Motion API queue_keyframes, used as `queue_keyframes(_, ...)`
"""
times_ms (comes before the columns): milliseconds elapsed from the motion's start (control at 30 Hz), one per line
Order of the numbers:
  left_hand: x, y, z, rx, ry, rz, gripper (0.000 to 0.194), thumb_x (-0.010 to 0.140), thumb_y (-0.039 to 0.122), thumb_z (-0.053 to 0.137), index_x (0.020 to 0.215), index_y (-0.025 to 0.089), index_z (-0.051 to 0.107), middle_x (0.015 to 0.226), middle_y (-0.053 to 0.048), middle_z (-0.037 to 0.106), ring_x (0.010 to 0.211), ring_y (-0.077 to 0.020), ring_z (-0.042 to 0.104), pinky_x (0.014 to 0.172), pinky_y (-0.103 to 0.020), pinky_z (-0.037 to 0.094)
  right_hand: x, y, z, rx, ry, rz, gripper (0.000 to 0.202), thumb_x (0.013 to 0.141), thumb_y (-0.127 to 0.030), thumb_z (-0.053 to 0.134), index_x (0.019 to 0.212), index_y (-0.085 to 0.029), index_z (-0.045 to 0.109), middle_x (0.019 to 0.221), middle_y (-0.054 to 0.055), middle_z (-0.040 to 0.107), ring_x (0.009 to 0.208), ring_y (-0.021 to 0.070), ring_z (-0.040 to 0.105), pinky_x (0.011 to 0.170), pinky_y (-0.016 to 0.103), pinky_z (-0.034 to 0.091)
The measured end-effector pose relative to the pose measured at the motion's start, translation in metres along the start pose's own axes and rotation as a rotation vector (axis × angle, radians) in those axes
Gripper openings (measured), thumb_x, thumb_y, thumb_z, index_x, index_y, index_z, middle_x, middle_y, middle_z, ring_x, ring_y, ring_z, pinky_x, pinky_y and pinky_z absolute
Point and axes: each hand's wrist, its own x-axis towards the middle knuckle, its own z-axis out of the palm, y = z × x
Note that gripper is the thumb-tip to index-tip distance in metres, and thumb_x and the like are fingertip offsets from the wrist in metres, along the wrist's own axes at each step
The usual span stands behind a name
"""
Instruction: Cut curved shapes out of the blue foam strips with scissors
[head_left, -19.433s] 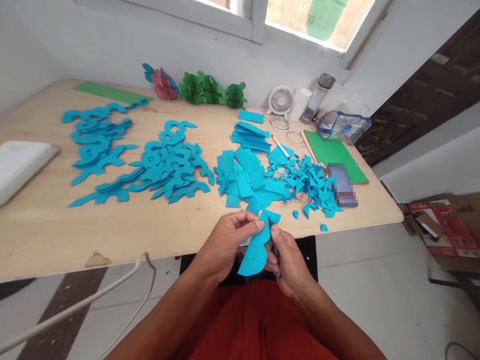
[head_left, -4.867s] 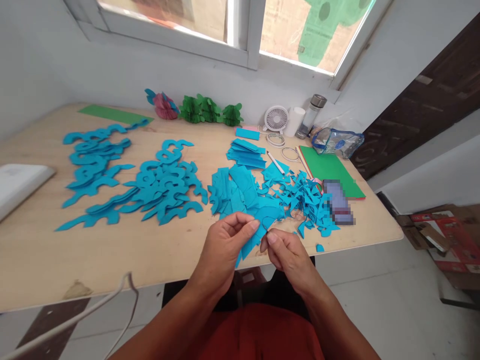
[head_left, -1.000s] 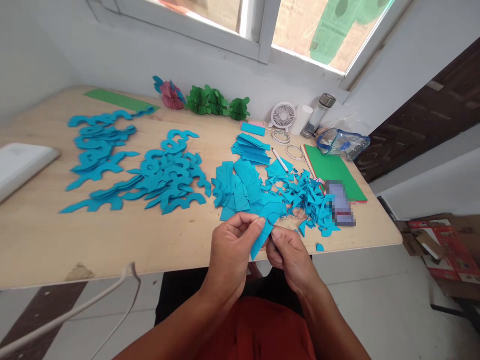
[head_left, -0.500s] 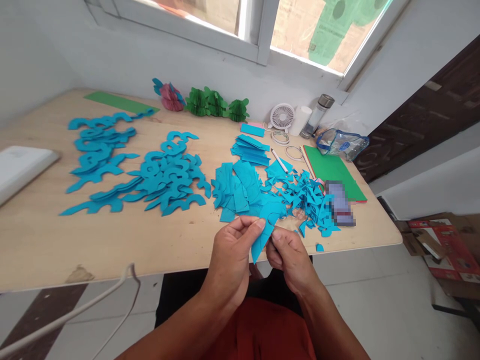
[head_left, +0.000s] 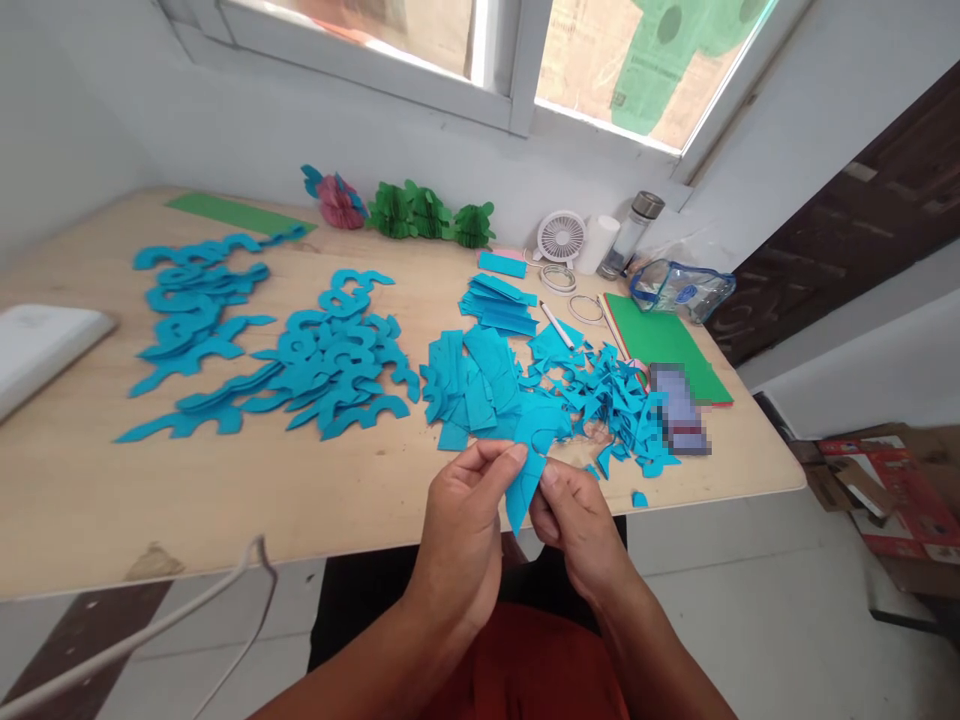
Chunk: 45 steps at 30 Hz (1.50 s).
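Counter (head_left: 300, 510): pale wood, set below a window; all places below are read from the scrap pile (head_left: 611, 400) on its right-hand half.
Scrap pile: small, jagged blue offcuts in a loose heap; one rounded scrap (head_left: 639, 498) lies apart on its near side, close to the counter edge.
Held piece (head_left: 523, 495): blue paper, pointed at its lower end, faint curved lines on its face; raised on the near left side of the scrap pile.
Left hand (head_left: 465, 510): grasping the held piece, pinched between thumb and fingers; near left of the scrap pile.
Right hand (head_left: 581, 505): fingers curled in, thumb tip at the right edge of the held piece; near side of the scrap pile. Contents hidden; cannot tell whether it grips a tool.
Blue sheets (head_left: 476, 385): overlapping, directly left of the scrap pile.
Folded strips (head_left: 499, 305): stacked, beyond and left of the scrap pile.
Wavy cutouts (head_left: 345, 355): two spread groups, well left of the scrap pile.
White pen (head_left: 557, 326): just beyond the scrap pile, slanted.
Green sheets (head_left: 667, 350): beyond and right of the scrap pile.
Pixelated object (head_left: 680, 405): at the scrap pile's right edge, identity unreadable.
Fan (head_left: 561, 237): white, upright, well beyond the scrap pile.
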Motion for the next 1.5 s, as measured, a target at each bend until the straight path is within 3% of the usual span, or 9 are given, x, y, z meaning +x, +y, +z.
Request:
queue_keyframes(933,0.004,0.002,-0.004,0.069,-0.008,0.066,0.014,0.068,0.026,0.075,0.072,0.018,0.064,0.063,0.005,0.059,0.062,-0.0088,0.051,0.063,-0.019,0.041,0.001,-0.009,-0.001,-0.107,-0.006,0.002,0.044,0.092,-0.049,0.046,0.061,-0.019,0.042,0.047,-0.009,0.028,0.043,0.0075,0.019,0.041,0.024,0.014)
queue_keyframes(1067,0.006,0.007,-0.003,0.092,-0.013,0.12,0.014,0.066,0.024,0.076,0.065,0.017,0.063,0.06,0.004,0.058,0.059,-0.0089,0.05,0.06,-0.02,0.041,0.0,-0.009,0.0,-0.099,-0.017,0.025,0.043,0.09,-0.052,0.048,0.062,-0.019,0.043,0.047,-0.009,0.027,0.043,0.0075,0.018,0.041,0.024,0.013)
queue_keyframes(1500,0.0,0.006,-0.002,-0.009,-0.001,0.009,0.019,0.064,0.028,0.078,0.068,0.016,0.064,0.063,0.002,0.06,0.06,-0.011,0.051,0.061,-0.023,0.043,0.001,-0.01,0.006,-0.117,-0.003,0.013,0.044,0.09,-0.054,0.047,0.062,-0.02,0.041,0.05,-0.009,0.024,0.044,0.008,0.015,0.041,0.024,0.013)
